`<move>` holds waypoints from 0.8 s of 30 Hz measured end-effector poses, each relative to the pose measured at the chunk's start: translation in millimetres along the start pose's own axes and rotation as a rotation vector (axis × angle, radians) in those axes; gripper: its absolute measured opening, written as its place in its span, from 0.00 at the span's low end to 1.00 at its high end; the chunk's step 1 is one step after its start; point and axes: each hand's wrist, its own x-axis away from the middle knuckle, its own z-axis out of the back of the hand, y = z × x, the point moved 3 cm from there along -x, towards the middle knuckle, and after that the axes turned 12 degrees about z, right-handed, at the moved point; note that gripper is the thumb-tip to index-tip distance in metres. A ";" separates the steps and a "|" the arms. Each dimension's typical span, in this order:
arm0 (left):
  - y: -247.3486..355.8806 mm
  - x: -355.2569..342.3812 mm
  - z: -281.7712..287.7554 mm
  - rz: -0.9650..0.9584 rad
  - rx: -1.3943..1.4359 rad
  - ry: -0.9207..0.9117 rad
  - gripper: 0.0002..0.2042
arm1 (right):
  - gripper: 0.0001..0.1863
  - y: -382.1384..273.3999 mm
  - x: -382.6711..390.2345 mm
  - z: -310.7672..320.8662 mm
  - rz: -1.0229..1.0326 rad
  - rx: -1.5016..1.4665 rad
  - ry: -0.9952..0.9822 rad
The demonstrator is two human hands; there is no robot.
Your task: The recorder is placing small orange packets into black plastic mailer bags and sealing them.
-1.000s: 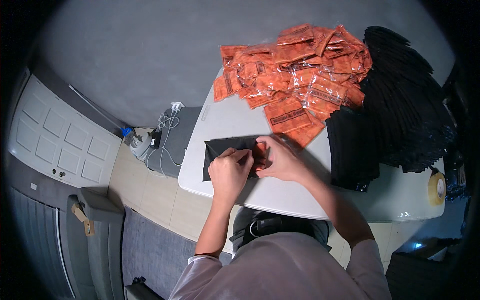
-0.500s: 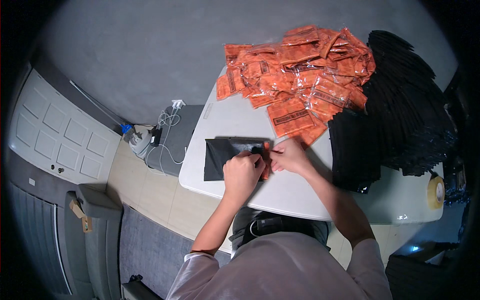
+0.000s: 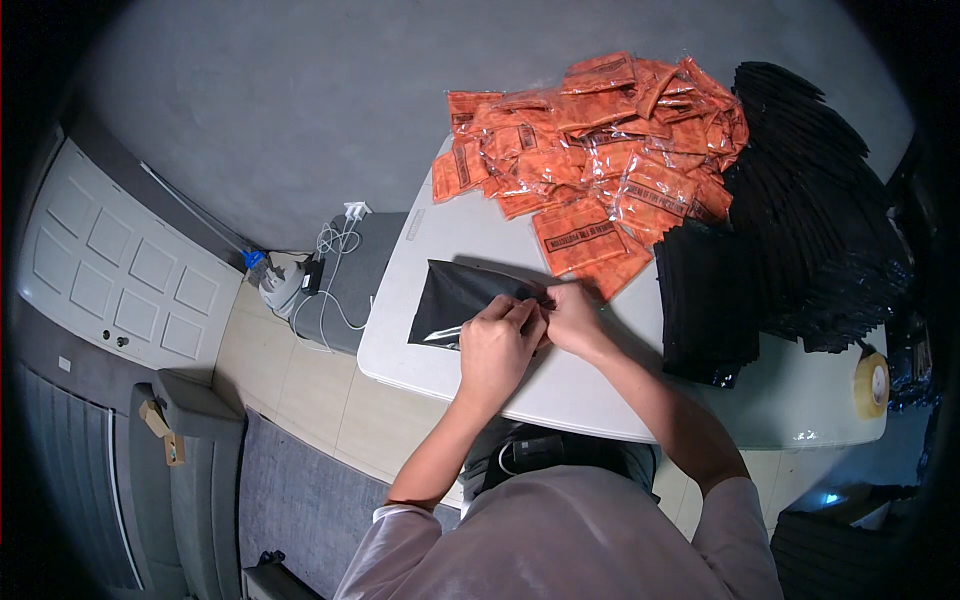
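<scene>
A flat black plastic pouch (image 3: 455, 300) lies near the table's front left, its left end tilted up a little. My left hand (image 3: 497, 345) is closed on the pouch's right end, fingers bent over the edge. Close against it, my right hand (image 3: 573, 318) pinches the same end. Both hands meet there and cover the pouch's opening, so the orange packet seen in it before is almost wholly hidden. Just beyond my hands lie clear-wrapped orange packets (image 3: 580, 235), the nearest ones of a large heap.
The white table (image 3: 420, 345) carries the orange heap at its far side, against the grey wall. Stacked black pouches (image 3: 710, 300) fill its right side. A roll of clear tape (image 3: 872, 385) stands at the right edge. Left of the table are a grey bench (image 3: 370, 260) and white cables (image 3: 340, 235).
My two hands have come together at the pouch's right end. The orange strip between them has gone from sight. The pouch has tilted and its far left corner has risen.
</scene>
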 end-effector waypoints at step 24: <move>-86.6 -1.4 -18.1 -0.129 -0.403 -0.316 0.31 | 0.11 -19.5 -3.5 19.0 0.182 0.649 -0.016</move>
